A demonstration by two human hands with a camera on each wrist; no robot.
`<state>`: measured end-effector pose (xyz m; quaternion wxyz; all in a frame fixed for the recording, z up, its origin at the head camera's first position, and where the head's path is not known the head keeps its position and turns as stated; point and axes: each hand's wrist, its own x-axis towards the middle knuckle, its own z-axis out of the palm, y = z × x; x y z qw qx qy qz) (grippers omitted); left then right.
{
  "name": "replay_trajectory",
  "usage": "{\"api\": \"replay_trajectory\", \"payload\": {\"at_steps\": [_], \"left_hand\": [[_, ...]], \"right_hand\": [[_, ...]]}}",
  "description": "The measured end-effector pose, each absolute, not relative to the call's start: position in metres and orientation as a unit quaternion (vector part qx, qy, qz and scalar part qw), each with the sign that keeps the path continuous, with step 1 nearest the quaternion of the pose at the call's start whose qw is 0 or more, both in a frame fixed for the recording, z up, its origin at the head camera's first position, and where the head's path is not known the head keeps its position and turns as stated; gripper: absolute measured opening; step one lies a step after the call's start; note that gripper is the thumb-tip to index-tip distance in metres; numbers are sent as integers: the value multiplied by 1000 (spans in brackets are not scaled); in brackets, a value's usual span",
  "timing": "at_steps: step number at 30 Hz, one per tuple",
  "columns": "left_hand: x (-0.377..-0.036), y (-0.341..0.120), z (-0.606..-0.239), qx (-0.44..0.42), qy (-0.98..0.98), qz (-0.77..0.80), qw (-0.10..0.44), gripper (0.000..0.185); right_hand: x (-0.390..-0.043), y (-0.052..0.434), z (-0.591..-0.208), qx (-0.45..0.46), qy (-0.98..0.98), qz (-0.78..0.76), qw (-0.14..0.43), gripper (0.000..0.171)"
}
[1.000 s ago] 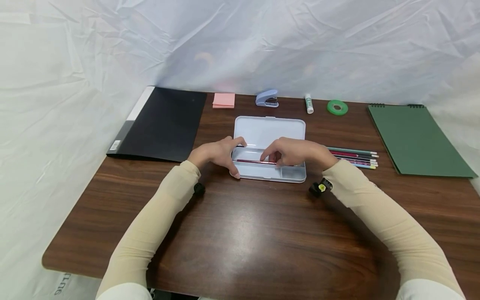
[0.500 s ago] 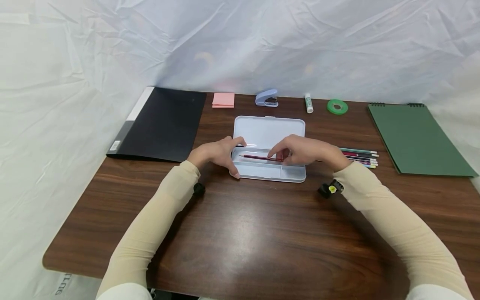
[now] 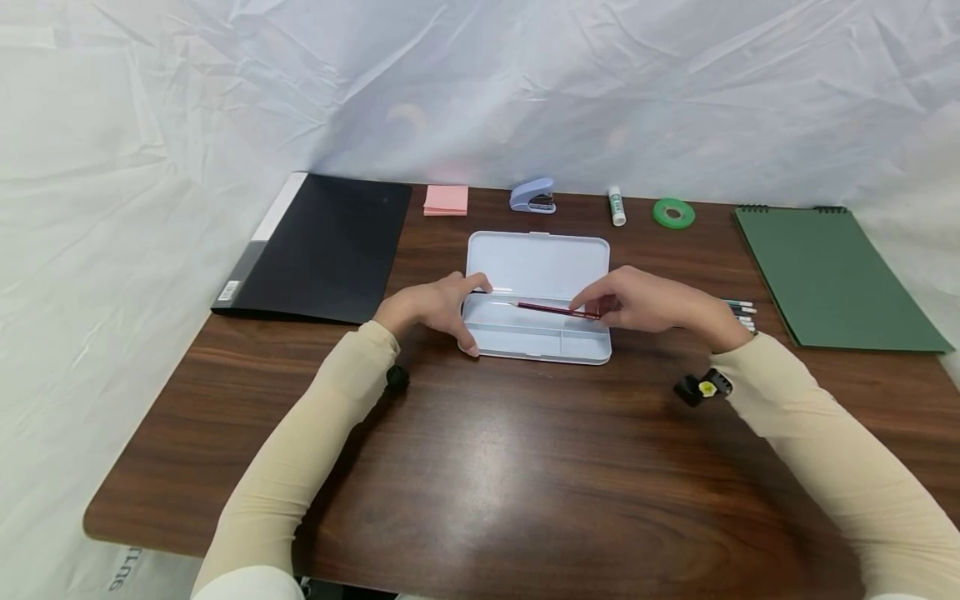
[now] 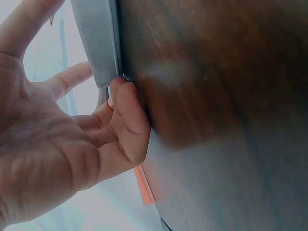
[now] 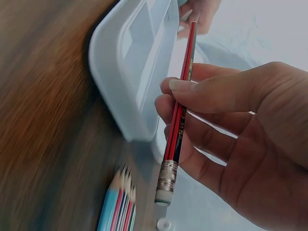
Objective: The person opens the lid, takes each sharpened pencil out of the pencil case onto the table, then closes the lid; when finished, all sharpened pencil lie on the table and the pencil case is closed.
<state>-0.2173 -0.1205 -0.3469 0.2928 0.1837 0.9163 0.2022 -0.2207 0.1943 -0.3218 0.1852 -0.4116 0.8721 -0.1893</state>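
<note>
An open pale blue pencil case (image 3: 536,329) lies mid-table, lid (image 3: 537,263) folded back. My left hand (image 3: 431,307) holds its left end, thumb at the front corner (image 4: 126,94) and index finger on the far rim. My right hand (image 3: 645,302) pinches a red-and-black pencil (image 3: 555,310) by its eraser end, just above the case's right part; the tip points left. In the right wrist view the pencil (image 5: 179,118) lies between thumb and fingers, over the case (image 5: 130,72).
Several more pencils (image 3: 742,311) lie right of the case, partly behind my right wrist. A black folder (image 3: 322,246), pink sticky notes (image 3: 446,200), stapler (image 3: 533,196), glue stick (image 3: 617,206), green tape roll (image 3: 673,213) and green notebook (image 3: 828,279) ring the table's back.
My right hand has lifted the red pencil from the case's tray and drawn it rightward. The left hand has stayed on the case's left end.
</note>
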Motion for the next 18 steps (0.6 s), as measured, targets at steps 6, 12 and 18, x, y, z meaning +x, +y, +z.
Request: {"api": "replay_trajectory", "payload": {"at_steps": [6,12,18], "left_hand": [[-217,-121,-346,185,917,202,291,95],[-217,-121,-346,183,918,199,291,96],[-217,-121,-347,182,917,201,294,95]], "right_hand": [[-215,219,-323,-385,891,-183,158,36],[-211,243,-322,-356,905,-178,150,36],[-205,266,-324,-325,919,-175,142,36]]}}
